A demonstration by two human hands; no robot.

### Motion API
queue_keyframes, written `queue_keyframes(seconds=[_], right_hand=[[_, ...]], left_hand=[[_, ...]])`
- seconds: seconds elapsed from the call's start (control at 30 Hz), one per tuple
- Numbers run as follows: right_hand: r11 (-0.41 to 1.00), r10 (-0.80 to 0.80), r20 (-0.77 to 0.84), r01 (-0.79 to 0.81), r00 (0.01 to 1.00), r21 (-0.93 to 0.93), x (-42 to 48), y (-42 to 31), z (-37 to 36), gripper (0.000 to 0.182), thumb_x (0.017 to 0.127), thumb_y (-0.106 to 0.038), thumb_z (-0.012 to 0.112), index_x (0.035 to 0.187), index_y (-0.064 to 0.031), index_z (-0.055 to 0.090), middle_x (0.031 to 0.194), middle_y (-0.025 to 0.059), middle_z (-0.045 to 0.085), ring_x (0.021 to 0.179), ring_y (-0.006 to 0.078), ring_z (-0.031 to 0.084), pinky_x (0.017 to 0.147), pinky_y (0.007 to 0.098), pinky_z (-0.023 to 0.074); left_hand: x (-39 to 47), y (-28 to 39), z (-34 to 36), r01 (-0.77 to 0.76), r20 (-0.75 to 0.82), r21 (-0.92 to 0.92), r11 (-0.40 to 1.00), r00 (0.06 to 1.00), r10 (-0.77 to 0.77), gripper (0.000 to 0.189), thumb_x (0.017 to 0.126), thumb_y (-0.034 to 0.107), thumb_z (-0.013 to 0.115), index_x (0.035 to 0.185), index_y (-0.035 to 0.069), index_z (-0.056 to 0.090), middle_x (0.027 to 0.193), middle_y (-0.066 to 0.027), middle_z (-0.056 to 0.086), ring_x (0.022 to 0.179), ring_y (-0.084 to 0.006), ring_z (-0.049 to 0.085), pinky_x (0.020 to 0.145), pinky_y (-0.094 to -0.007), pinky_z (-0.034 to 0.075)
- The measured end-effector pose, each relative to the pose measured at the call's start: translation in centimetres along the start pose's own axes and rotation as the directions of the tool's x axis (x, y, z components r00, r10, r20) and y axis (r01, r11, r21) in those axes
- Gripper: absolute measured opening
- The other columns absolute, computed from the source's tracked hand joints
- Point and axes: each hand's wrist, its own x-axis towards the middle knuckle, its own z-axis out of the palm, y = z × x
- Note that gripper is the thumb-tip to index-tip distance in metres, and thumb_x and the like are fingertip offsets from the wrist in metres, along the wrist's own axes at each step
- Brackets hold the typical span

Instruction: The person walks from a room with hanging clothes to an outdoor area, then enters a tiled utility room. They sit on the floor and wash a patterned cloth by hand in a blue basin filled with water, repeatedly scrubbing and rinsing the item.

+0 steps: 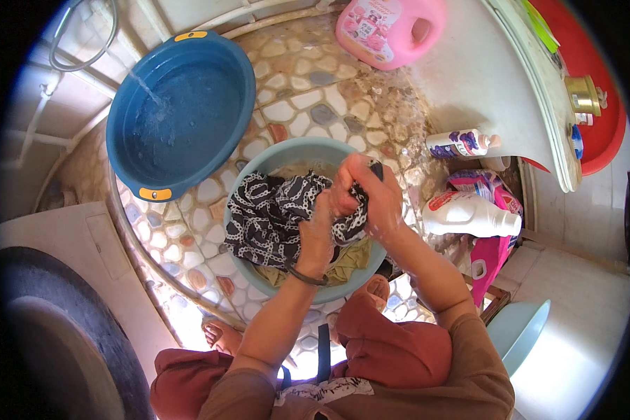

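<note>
Before me a pale grey-green basin (288, 149) holds wet laundry and cloudy water. A black cloth with a white chain print (265, 220) fills its left and middle part. Both hands grip this cloth at the basin's right side, close together. My left hand (322, 210), a dark band at its wrist, presses against a bunched fold. Just beyond it, my right hand (375, 194) is closed around another part of the same cloth, with a dark bit showing above the fist. Olive-green fabric (351, 262) lies under the printed cloth, partly hidden by my forearms.
Water streams into a blue tub (189, 115) at upper left. A pink detergent jug (388, 31) stands at the back. A pump bottle (459, 144), a white bottle (469, 214) and a pink bag (490, 257) are on the right. The floor is pebble-patterned tile (210, 189).
</note>
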Motion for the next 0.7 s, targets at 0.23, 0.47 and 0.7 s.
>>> queue_keyframes(seconds=[0.23, 0.47, 0.7], right_hand=[[0.872, -0.071, 0.140, 0.130, 0.988, -0.471, 0.0, -1.3, -3.4, 0.052, 0.094, -0.028, 0.070, 0.134, 0.0023, 0.054, 0.123, 0.0057, 0.063, 0.112, 0.0146, 0.059, 0.098, 0.0281, 0.0474], [0.702, -0.221, -0.186, 0.023, 0.957, -0.712, 0.3, -3.7, -1.9, 0.035, 0.085, -0.020, 0.080, 0.110, -0.0037, 0.061, 0.096, 0.0023, 0.067, 0.089, 0.0070, 0.059, 0.080, 0.0257, 0.0495], [0.926, -0.090, -0.005, 0.082, 0.996, -0.368, -0.9, -2.3, 0.9, 0.034, 0.090, -0.010, 0.073, 0.122, -0.0057, 0.061, 0.099, -0.0010, 0.061, 0.089, 0.0076, 0.058, 0.075, 0.0242, 0.0487]], left_hand=[[1.9, 6.6, -1.7, 0.438, 0.606, -0.508, 0.742, 0.794, -0.054, 0.086, 0.095, 0.079, 0.023, 0.138, 0.011, 0.055, 0.127, -0.0081, 0.066, 0.104, -0.0257, 0.069, 0.081, -0.0376, 0.058], [2.6, 7.5, -7.3, -0.146, 0.420, 0.613, 0.777, 0.893, -0.163, 0.080, 0.082, 0.069, 0.064, 0.128, 0.003, 0.057, 0.122, -0.0137, 0.067, 0.104, -0.0245, 0.067, 0.080, -0.0329, 0.054], [-0.1, 7.0, -2.2, -0.398, 0.278, 0.512, 0.761, 0.915, 0.292, 0.074, 0.078, 0.016, 0.081, 0.141, -0.003, 0.046, 0.132, -0.0215, 0.060, 0.122, -0.0329, 0.060, 0.103, -0.0400, 0.048]])
